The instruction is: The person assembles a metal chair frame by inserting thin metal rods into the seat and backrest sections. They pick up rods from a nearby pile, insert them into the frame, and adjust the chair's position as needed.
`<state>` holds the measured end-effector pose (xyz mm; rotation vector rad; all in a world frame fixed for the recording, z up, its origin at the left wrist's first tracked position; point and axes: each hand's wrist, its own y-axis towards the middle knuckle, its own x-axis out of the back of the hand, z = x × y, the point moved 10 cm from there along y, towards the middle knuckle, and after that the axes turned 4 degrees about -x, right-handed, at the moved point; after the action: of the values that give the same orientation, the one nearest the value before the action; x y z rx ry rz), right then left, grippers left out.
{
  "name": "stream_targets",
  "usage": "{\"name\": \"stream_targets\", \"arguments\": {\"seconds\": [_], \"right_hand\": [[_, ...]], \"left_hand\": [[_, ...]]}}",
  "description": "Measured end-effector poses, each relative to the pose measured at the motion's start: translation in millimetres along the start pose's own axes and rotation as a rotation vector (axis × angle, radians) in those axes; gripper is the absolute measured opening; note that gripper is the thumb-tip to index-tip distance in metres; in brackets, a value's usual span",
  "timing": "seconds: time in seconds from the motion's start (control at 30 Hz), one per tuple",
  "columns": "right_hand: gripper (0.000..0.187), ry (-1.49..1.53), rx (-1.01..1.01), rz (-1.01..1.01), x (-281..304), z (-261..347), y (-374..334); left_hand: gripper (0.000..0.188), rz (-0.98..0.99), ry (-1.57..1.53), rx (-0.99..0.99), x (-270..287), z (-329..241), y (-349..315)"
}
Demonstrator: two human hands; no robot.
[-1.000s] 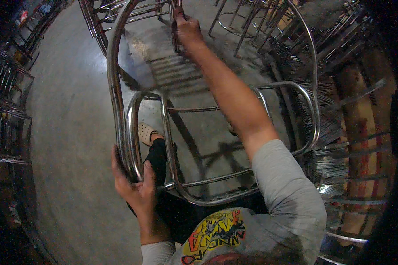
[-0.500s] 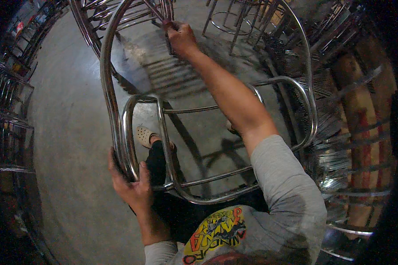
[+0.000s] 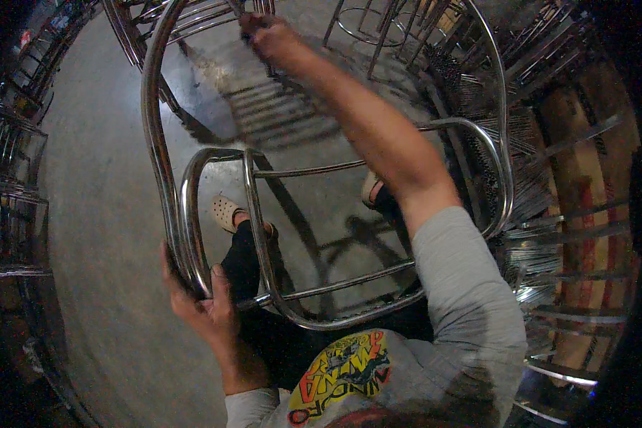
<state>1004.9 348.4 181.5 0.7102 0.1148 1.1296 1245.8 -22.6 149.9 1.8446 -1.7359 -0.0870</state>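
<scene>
Remotely, I note the polished silver bent-tube metal frame (image 3: 158, 143) over the black-trousered lap (image 3: 274, 339), left hand (image 3: 207, 312) fingers clamped on its near-left tubes, presumably steadying it; right hand (image 3: 265, 39) blurred toward its far end, grip unclear.

Silver frame (image 3: 251, 192), grey shirt (image 3: 471, 274), dark trousers (image 3: 244, 260) (black, perhaps).
</scene>
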Motion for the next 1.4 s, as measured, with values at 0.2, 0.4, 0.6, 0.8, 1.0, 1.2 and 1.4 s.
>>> {"name": "stream_targets", "arguments": {"seconds": [0.2, 0.4, 0.6, 0.8, 1.0, 1.2, 1.4], "right_hand": [[0.042, 0.362, -0.256, -0.265, -38.7, -11.8, -27.1], [0.046, 0.413, -0.277, -0.396, -45.9, 15.9, -40.6], [0.046, 0.559, -0.360, -0.418, -70.2, 11.8, -43.2], [0.040, 0.483, -0.365, -0.322, -72.4, -8.6, -38.9], [0.030, -0.111, -0.533, -0.201, -22.3, -7.2, -88.1], [0.038, 0.706, -0.721, 0.022, 13.9, 54.4, -191.9], [0.038, 0.342, -0.645, 0.137, 130.3, 136.3, -215.4]], "left_hand": [[0.067, 0.011, 0.010, 0.014, 2.0, -0.8, 2.7], [0.068, 0.016, 0.043, 0.041, 1.9, -1.3, 3.8], [0.068, 0.018, -0.010, 0.035, 0.7, 2.2, 1.9], [0.067, 0.037, 0.072, 0.058, 1.4, 1.9, -0.6], [0.064, 0.026, -0.013, 0.045, -0.7, -20.1, 4.5], [0.059, 0.185, 0.239, -0.422, -64.7, -130.1, -19.4], [0.038, 0.319, -0.320, -0.168, -227.7, -152.1, 10.3]]}}
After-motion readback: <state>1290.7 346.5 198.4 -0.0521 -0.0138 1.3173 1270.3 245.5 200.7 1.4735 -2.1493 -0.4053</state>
